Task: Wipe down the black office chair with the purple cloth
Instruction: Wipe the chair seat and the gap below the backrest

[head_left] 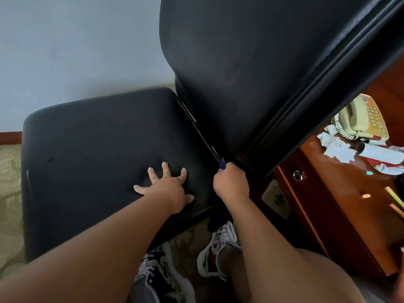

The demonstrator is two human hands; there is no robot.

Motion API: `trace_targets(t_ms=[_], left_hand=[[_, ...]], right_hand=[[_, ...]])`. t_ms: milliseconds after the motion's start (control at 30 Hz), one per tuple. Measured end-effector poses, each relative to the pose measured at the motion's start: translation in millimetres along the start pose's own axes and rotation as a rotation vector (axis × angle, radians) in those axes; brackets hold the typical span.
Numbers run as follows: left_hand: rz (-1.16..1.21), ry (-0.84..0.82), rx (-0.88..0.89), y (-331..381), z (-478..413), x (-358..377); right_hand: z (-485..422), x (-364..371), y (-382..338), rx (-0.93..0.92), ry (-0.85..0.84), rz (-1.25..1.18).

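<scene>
Now the left hand (162, 186) is pressing flat on the chair (98, 138) seat, fingers spread wide. The right hand (231, 182) is squeezing the cloth (222, 164) in curled fingers, down where seat and back are meeting.

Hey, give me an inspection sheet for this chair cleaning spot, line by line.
Surface: black chair seat, padded, pressed down under one hand.
Job's things: backrest upright; purple cloth, only a tip showing at the gap between seat and back.
Clutter: crumpled tissues and a telephone on the wooden desk.
Hands: left hand spread flat on the seat; right hand grips the cloth.
Cables: coiled phone cord on the desk.
Surroundings: pale wall, patterned carpet.
</scene>
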State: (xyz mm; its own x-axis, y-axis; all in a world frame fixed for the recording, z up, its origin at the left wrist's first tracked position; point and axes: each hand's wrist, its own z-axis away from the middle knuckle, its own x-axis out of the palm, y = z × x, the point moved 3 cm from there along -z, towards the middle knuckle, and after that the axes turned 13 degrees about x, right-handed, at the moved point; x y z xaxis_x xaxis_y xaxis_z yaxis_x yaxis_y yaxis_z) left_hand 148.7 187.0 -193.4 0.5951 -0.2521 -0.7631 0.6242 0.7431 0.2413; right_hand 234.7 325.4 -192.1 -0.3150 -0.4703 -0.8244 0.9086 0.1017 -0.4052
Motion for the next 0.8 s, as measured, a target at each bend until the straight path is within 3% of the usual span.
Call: trace_targets(t_ms=[200, 367, 600, 800], left_hand=[[0.026, 0.005, -0.019, 6, -2, 0], [0.045, 0.026, -0.029, 11, -3, -1], [0.037, 0.05, -0.042, 14, -6, 2], [0.048, 0.064, -0.048, 18, -8, -1]], right_hand=[[-3, -2, -8, -0.217, -0.127, -0.041], [7, -14, 26, -0.153, 0.122, 0.208], [-8, 1, -11, -0.12, 0.049, 0.1], [-13, -9, -8, -0.258, -0.133, 0.077]])
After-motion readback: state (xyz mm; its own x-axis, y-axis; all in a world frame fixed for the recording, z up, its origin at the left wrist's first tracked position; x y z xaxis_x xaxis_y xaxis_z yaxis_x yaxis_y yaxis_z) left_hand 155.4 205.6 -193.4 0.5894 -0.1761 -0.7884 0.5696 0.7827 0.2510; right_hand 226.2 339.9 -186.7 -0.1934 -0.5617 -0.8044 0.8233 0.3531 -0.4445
